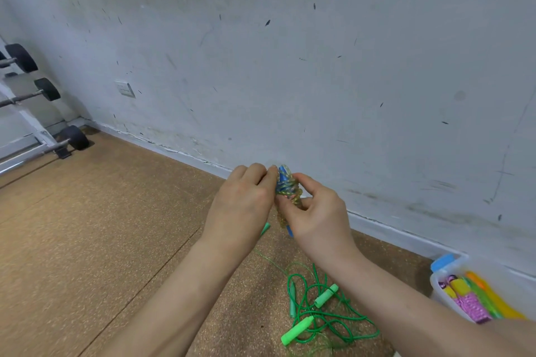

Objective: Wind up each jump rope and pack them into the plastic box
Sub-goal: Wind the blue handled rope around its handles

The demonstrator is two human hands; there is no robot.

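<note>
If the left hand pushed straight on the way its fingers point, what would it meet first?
The blue-handled rope, which the left hand already pinches. Just behind it, probably the fingers of the right hand, though depth is hard to judge.

One view, head-worn, wide-angle. Looked forward and down along both forearms. Left hand (240, 200), right hand (316, 211) and the jump rope (285, 187) between them sat close, mid-frame. Wall (290, 66) ahead, floor (101, 226) below.
</note>
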